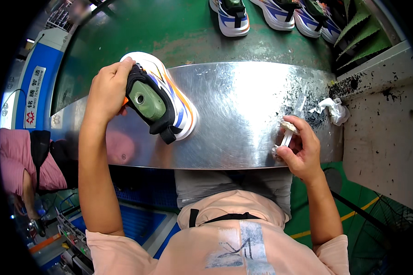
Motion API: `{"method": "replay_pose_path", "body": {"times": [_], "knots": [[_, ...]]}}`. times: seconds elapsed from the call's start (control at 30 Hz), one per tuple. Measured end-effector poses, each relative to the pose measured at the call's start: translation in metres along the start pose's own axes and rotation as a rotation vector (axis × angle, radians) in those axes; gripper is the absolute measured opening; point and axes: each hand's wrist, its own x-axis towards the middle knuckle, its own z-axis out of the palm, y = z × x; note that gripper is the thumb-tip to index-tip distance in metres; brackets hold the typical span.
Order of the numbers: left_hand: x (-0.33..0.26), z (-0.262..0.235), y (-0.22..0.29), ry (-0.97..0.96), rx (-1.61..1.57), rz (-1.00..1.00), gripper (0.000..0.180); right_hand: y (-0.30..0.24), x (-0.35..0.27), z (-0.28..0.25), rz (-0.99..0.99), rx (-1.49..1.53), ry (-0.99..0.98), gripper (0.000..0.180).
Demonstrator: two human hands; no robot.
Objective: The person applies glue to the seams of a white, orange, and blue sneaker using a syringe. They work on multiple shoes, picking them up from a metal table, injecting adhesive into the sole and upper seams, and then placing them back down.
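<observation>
My left hand [110,87] is closed around the upper left side of a white sneaker [184,110] with blue and orange stripes, lifted or tilted over the metal worktop. A green shoe last [147,100] fills its black collar, and a black pull loop hangs at the near end. A bit of orange shows beside my left fingers; what it belongs to I cannot tell. On the right, my right hand [305,149] closes on a syringe [300,104] with a clear barrel and a white plunger, its barrel pointing away from me over the worktop.
Crumpled white tissue [338,112] lies right of the syringe, on the black-stained end of the steel worktop [225,119]. Several sneakers [234,20] stand along the far green surface. A pale machine panel [383,123] borders the right. Another person in pink [16,156] is at the left.
</observation>
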Motion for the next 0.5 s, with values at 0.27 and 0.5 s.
{"method": "replay_pose_path", "body": {"times": [0.27, 0.5], "knots": [[0.041, -0.021, 0.045, 0.463, 0.675, 0.429, 0.056, -0.004, 0.003, -0.004, 0.070, 0.015, 0.004, 0.058], [0.079, 0.067, 0.055, -0.169, 0.788, 0.447, 0.043, -0.007, 0.004, -0.001, 0.014, -0.022, -0.005, 0.056]]}}
